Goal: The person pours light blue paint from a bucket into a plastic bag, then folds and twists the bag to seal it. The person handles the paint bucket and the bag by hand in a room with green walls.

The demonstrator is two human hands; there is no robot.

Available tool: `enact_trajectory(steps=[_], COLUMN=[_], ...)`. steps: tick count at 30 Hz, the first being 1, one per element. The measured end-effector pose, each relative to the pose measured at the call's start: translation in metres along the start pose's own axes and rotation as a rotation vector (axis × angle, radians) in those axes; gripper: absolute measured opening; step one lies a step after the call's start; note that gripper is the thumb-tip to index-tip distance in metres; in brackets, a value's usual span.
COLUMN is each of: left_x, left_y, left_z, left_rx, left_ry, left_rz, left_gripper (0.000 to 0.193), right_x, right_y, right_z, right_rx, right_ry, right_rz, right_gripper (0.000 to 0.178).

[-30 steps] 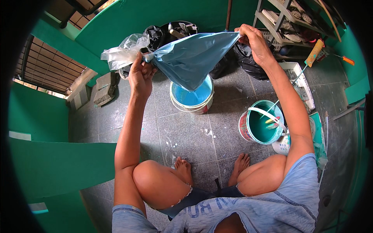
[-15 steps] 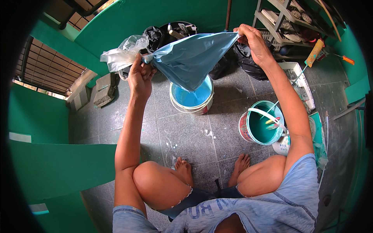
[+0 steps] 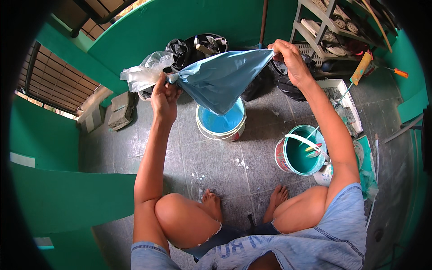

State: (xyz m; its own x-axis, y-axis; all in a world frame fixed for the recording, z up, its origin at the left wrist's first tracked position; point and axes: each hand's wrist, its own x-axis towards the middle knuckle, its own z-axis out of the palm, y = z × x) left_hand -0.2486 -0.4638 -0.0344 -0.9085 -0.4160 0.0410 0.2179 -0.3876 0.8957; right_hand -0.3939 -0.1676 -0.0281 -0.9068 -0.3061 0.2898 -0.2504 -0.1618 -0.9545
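Stretched between my two hands is a plastic bag [image 3: 225,78] coated with light blue paint. My left hand [image 3: 164,100] is closed round its gathered neck, and the bag's clear, crumpled end [image 3: 146,69] fans out beyond the fingers. Pinched in my right hand [image 3: 291,63] is the opposite corner. The lowest corner of the bag hangs over a white bucket [image 3: 235,136] on the floor. Blue paint [image 3: 215,120] lies inside it, with faint ripples below the bag; whether paint is dripping, I cannot tell.
A bucket of green paint [image 3: 281,155] with tools in it stands right of centre. Behind it are a white tray [image 3: 353,105], a paint roller [image 3: 361,69] and a shoe rack [image 3: 319,31]. Black bags [image 3: 177,47] sit along the green wall. Concrete blocks [image 3: 120,112] lie at left.
The view has shifted slightly, so the buckets and floor appear a little lower. Both hands keep their hold on the bag, which hangs slightly lower in the picture.
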Motion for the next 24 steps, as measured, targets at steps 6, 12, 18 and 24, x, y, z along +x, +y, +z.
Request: enact_trajectory(steps=[6, 12, 18, 24], left_x=[0.0024, 0.0021, 0.0028, 0.0024], left_y=[-0.0032, -0.0035, -0.0040, -0.0034], left_z=[-0.0033, -0.0041, -0.0056, -0.0070], left_rx=[-0.010, -0.002, -0.022, -0.027], left_ry=[-0.016, -0.010, -0.008, -0.003], left_rz=[-0.017, -0.032, -0.045, -0.044], left_gripper=[0.031, 0.029, 0.029, 0.029], right_x=[-0.0015, -0.0021, -0.0016, -0.0020], right_y=[0.0013, 0.0021, 0.0037, 0.0009], right_z=[-0.0020, -0.0025, -0.0026, 0.0001], right_rx=[-0.029, -0.056, -0.057, -0.047], right_ry=[-0.030, -0.060, -0.060, -0.054], right_rz=[0.009, 0.012, 0.019, 0.024], right_gripper=[0.025, 0.028, 0.029, 0.030])
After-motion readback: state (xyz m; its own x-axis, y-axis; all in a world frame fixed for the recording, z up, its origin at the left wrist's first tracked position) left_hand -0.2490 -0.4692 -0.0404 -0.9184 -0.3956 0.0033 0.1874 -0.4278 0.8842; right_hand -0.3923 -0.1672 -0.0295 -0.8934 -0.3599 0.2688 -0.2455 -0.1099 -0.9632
